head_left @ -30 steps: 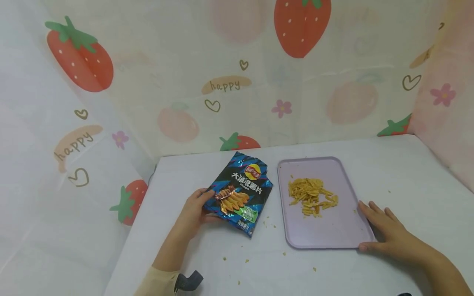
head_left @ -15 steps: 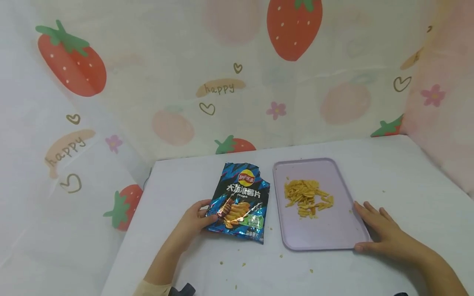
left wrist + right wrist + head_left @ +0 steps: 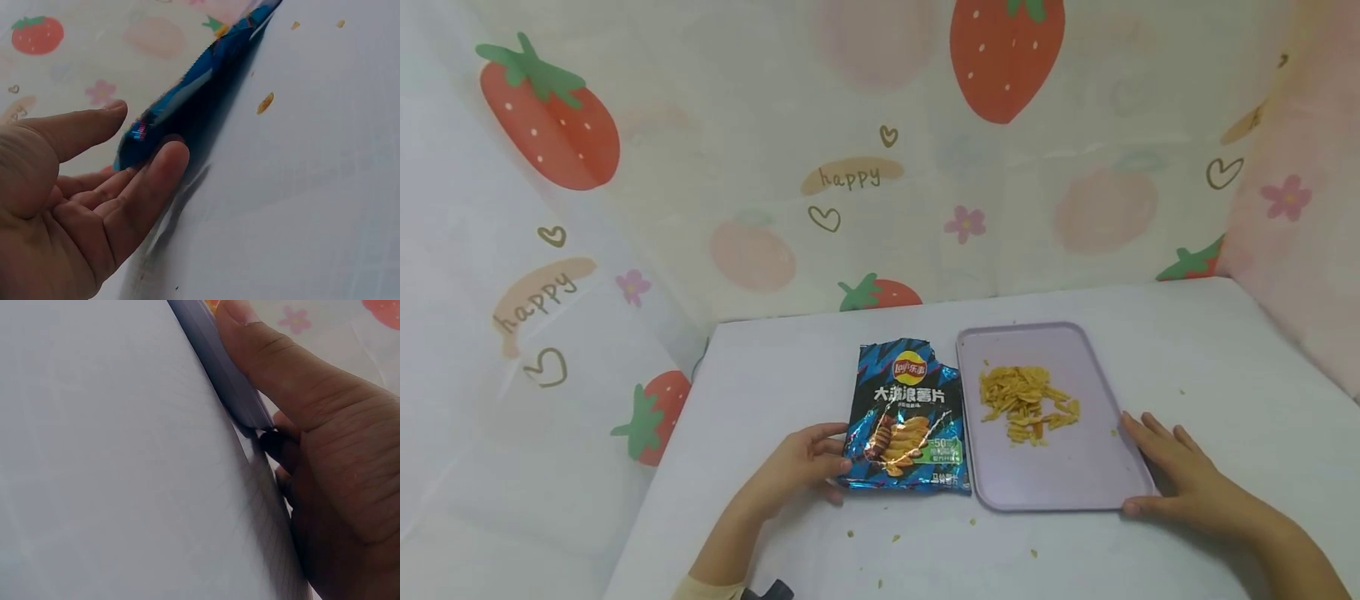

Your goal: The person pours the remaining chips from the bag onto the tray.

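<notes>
A blue and black potato chip bag (image 3: 917,400), its top right corner torn off, lies beside the left side of a lilac tray (image 3: 1060,483). Broken yellow chips (image 3: 1026,400) are heaped on the tray. My left hand (image 3: 797,467) is at the bag's lower left edge. In the left wrist view the thumb (image 3: 94,128) stands apart from the bag (image 3: 187,100), while the fingers reach beneath its raised edge. My right hand (image 3: 1195,483) rests at the tray's near right corner with fingers extended. Its thumb (image 3: 256,350) touches the tray's rim (image 3: 231,381).
Small chip crumbs (image 3: 896,538) are scattered on the white tabletop (image 3: 790,383) in front of the bag and tray. A strawberry-print sheet (image 3: 760,125) forms walls behind and at both sides of the table.
The left hand turned the bag upright and brought it right and down, against the tray's left side. Its thumb came off the bag's face. The right hand stayed at the tray's corner.
</notes>
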### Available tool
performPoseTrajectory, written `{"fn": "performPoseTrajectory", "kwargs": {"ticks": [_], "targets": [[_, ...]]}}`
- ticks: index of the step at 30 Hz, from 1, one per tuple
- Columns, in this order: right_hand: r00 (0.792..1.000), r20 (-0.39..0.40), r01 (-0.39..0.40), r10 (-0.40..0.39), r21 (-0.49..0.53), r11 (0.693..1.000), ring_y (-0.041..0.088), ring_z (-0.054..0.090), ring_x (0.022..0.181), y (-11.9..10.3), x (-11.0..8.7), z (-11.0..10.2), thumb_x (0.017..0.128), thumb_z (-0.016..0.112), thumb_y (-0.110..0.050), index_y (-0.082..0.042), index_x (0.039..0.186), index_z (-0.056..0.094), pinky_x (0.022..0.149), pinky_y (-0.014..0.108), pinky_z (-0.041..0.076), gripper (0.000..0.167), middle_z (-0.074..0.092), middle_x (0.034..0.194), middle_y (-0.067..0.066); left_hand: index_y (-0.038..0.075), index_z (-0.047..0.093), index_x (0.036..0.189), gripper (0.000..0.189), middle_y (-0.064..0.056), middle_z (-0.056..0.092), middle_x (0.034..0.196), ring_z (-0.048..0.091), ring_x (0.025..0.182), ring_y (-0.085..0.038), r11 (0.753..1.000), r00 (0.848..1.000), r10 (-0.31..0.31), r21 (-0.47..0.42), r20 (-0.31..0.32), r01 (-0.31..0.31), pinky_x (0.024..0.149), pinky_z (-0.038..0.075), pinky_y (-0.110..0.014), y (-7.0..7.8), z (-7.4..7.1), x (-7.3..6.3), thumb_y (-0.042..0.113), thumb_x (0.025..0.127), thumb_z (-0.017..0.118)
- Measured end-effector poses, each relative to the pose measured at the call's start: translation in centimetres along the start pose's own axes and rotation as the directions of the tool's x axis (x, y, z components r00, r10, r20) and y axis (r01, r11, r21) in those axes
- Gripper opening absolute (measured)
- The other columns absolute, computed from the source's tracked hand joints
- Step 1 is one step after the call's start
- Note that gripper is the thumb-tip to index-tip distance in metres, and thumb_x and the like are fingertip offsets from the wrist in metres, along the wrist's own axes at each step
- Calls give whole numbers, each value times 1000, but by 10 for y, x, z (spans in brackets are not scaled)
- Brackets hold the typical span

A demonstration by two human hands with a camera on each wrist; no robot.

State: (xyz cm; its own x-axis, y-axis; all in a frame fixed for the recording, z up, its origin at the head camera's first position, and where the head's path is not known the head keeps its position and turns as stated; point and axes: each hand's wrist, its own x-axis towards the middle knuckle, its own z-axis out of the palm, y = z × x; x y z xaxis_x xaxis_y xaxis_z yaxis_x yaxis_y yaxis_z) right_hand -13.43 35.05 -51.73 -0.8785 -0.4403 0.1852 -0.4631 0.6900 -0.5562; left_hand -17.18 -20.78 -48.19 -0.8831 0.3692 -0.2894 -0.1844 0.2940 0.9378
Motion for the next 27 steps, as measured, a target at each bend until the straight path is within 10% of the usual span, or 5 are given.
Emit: {"fn": "performPoseTrajectory", "kwargs": {"ticks": [22,27], "targets": [[998,-55,30,-35,-96,995,-16,1,147,-9,0,-1,74,89,-39,-4,155,42,120,16,-10,100,48,149,31,20,68,128,39,1,73,119,69,97,-15,906,994,93,418,-52,-63,70,59,-34,11,-8,-9,38,94,75],[998,-51,-36,26,-209,977,33,39,148,-20,1,-7,82,82,-46,-1,147,52,128,36,3,84,54,147,25,24,72,121,29,10,72,116,66,99,-9,818,983,175,563,-46,-119,81,56,-32,21,-8,-17,39,96,73]]}}
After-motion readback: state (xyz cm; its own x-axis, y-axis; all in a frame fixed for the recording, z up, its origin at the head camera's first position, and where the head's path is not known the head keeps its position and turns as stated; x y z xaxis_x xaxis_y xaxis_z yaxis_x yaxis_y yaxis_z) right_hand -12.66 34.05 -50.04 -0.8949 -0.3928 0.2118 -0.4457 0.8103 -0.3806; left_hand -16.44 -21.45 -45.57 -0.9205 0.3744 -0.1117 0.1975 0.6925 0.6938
